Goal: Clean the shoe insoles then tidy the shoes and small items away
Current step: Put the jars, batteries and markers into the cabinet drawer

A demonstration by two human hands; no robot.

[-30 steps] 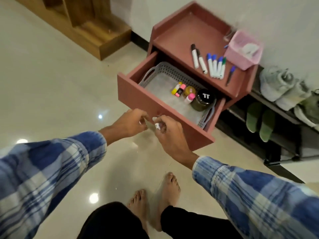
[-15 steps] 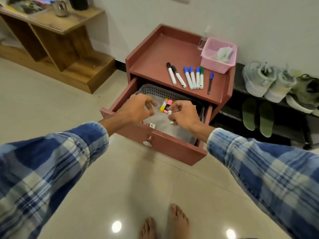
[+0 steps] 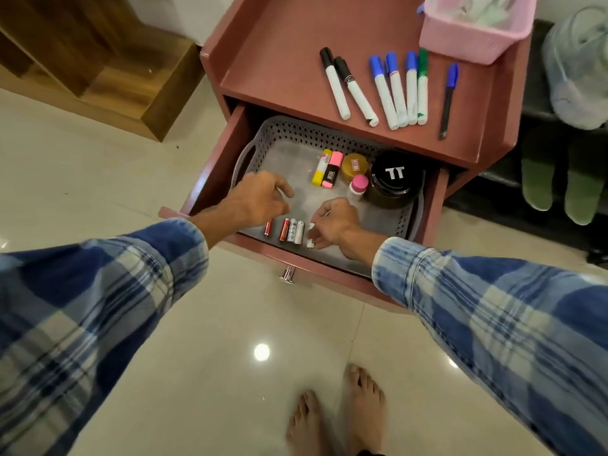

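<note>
**Batteries lined up in the open drawer**

At far left a wooden shelf [image 3: 125, 77] stands on the tiled floor [image 3: 98, 179]. The left hand [image 3: 260, 199] hovers over the grey tray [image 3: 263, 136] inside the open drawer [image 3: 210, 179], its fingers loosely curled and holding nothing. Just below it, four batteries [image 3: 291, 230] lie side by side along the tray's near edge, the leftmost a little apart from the rest. To their right, the right hand [image 3: 339, 222] reaches down and its fingers pinch a last battery [image 3: 311, 238], a white one, at the end of that row.

Farther back in the tray are two highlighters [image 3: 327, 167], yellow and pink, then a small amber pot [image 3: 354, 166], a pink-capped bottle [image 3: 358, 185] and a dark jar [image 3: 393, 179].

On the counter [image 3: 279, 60] above the drawer lie six markers [image 3: 378, 87], then a blue pen [image 3: 449, 97]. A pink basket [image 3: 467, 37] sits at the back right. At far right, on a dark rack [image 3: 533, 103], a pale shoe [image 3: 575, 67] rests above two green insoles [image 3: 559, 179].
</note>
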